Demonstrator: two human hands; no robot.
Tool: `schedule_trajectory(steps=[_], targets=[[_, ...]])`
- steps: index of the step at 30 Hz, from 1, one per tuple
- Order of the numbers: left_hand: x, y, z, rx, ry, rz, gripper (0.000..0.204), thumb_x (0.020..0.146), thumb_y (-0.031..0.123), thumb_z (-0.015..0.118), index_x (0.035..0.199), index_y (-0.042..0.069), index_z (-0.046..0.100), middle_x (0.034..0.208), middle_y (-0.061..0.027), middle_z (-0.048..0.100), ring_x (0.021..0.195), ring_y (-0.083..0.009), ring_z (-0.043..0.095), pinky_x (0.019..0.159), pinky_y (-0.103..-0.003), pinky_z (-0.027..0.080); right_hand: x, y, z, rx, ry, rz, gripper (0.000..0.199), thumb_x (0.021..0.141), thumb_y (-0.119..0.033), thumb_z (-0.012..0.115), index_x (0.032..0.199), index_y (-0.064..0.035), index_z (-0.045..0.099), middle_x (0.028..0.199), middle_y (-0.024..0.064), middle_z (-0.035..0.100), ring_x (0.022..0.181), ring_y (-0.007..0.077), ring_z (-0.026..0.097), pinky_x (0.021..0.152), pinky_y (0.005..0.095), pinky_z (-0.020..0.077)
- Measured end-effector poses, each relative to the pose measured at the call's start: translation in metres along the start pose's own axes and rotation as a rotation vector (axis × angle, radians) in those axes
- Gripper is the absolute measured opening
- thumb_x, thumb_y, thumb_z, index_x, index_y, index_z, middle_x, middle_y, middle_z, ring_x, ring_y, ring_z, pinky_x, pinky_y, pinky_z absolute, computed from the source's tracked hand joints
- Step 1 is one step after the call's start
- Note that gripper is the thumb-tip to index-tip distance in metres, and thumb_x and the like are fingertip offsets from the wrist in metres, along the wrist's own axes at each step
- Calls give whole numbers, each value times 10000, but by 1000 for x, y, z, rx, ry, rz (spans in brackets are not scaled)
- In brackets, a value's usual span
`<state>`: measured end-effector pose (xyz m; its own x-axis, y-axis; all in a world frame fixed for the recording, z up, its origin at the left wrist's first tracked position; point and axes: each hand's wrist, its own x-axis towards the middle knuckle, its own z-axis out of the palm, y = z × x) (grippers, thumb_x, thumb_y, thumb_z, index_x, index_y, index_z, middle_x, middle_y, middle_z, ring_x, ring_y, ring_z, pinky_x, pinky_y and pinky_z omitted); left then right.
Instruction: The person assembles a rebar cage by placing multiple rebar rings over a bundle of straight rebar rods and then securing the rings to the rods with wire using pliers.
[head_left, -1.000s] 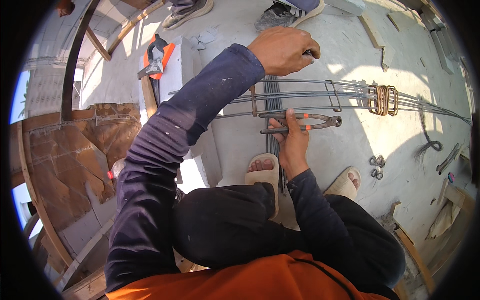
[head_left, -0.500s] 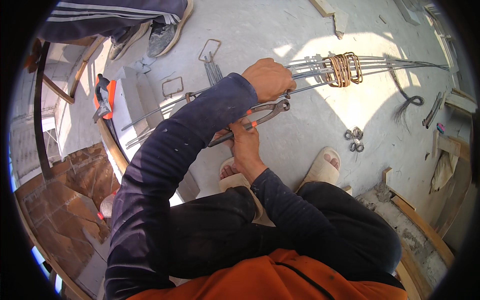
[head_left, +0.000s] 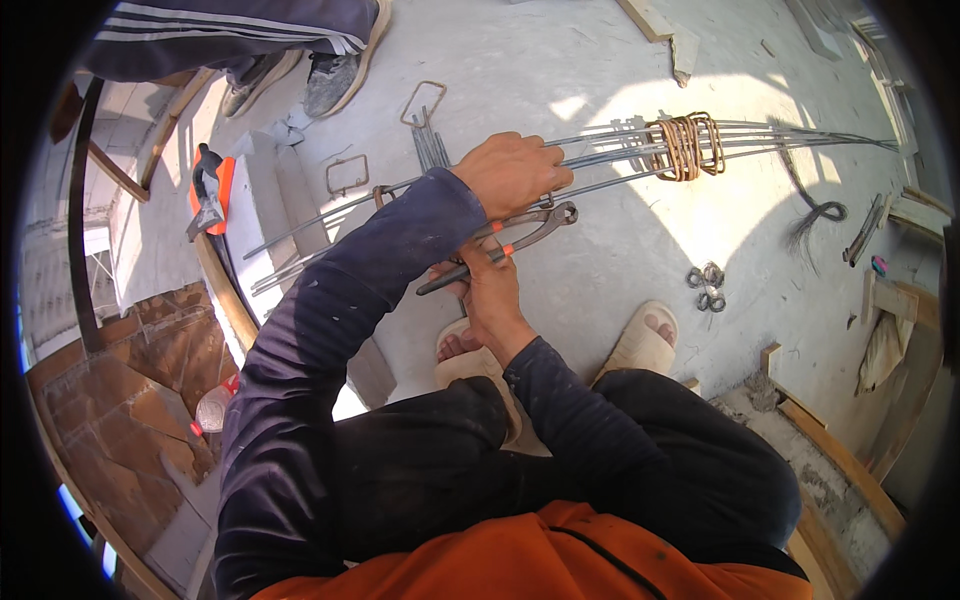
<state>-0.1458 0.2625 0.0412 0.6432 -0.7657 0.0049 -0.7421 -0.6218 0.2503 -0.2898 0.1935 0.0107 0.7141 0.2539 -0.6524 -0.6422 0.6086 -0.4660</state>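
Observation:
My left hand (head_left: 512,177) is curled closed over a bundle of long steel rods (head_left: 600,158). A small rusty corner of a bent stirrup (head_left: 546,201) shows beneath its fingers; the hand hides the rest. Lower down, my right hand (head_left: 490,292) grips a pair of end-cutting pincers (head_left: 545,228) by the dark handles with orange bands, the head pointing right, just below the rods. Several rusty rectangular stirrups (head_left: 685,147) sit around the rods to the right. One more stirrup (head_left: 380,196) rings them near my left sleeve.
Two loose stirrups (head_left: 347,176) and short rods (head_left: 428,145) lie beyond the bundle. Tie wire (head_left: 825,210) and small wire coils (head_left: 708,287) are on the floor at right. An orange-and-black tool (head_left: 208,192) rests at left. Another person's shoes (head_left: 335,82) stand at the far left.
My left hand has shifted left along the rods, and the rusty corner beneath it has moved the same way. My right hand and the pincers have barely moved.

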Motion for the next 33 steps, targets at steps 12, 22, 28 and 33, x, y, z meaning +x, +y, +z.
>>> schedule_trajectory(steps=[12, 22, 28, 33], targets=[[-4, 3, -2, 0, -44, -35, 208, 904, 73, 700, 1105, 124, 717, 1013, -57, 660, 978, -276, 686, 844, -432, 568, 4, 9, -40, -191, 136, 17, 295, 1062, -318, 682, 1139, -34, 669, 1022, 110, 766, 815, 203, 775, 701, 351, 659], [-9, 5, -6, -149, 35, -134, 402, 990, 232, 676, 1377, 130, 644, 1006, -113, 726, 930, -314, 704, 865, -437, 573, -7, -42, -179, -1619, 567, -61, 550, 979, -559, 717, 1042, -13, 739, 869, 182, 758, 842, 310, 749, 788, 436, 553], [-3, 0, -59, -939, 128, -490, 972, 1019, 793, 419, 1668, 74, 339, 800, -58, 644, 665, -155, 554, 664, -321, 500, 14, -131, -118, -1060, 461, -770, 434, 1003, -424, 751, 1187, -31, 752, 888, 105, 712, 778, 182, 644, 713, 348, 531], [-4, 8, -92, -1140, 119, -464, 1271, 899, 997, 219, 1716, 26, 174, 801, -12, 587, 680, -60, 461, 585, -226, 396, -8, -202, 7, -1209, -78, -863, 345, 988, -294, 765, 1224, -42, 774, 989, 90, 732, 787, 144, 665, 705, 307, 532]])
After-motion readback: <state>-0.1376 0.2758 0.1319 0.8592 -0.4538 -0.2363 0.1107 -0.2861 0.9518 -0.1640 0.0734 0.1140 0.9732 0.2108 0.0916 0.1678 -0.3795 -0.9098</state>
